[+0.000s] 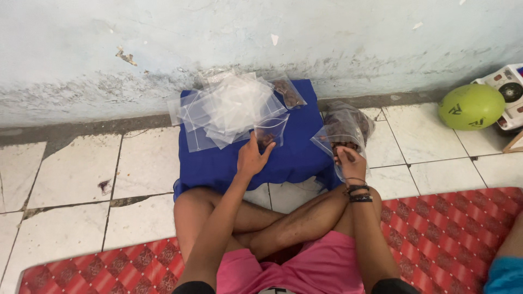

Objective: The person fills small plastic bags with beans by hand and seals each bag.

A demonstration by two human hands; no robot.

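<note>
Tiled floor (pixel 76 174), blue cloth (pixel 294 158), red mat (pixel 452 218)

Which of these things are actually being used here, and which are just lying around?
In use: left hand on a small clear bag; right hand in a big bag; pile of empty bags; blue cloth.
Lying about: green ball, white device, red mat.

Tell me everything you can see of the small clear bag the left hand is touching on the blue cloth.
The small clear bag is a thin, see-through plastic pouch, glossy and slightly crumpled. It stands tilted on the blue cloth, at the near right edge of the pile of empty clear bags. Something dark brown shows at its bottom; what it is cannot be told. The left hand has its fingertips at the bag's lower edge. The right hand is apart from it, at another bag.
</note>
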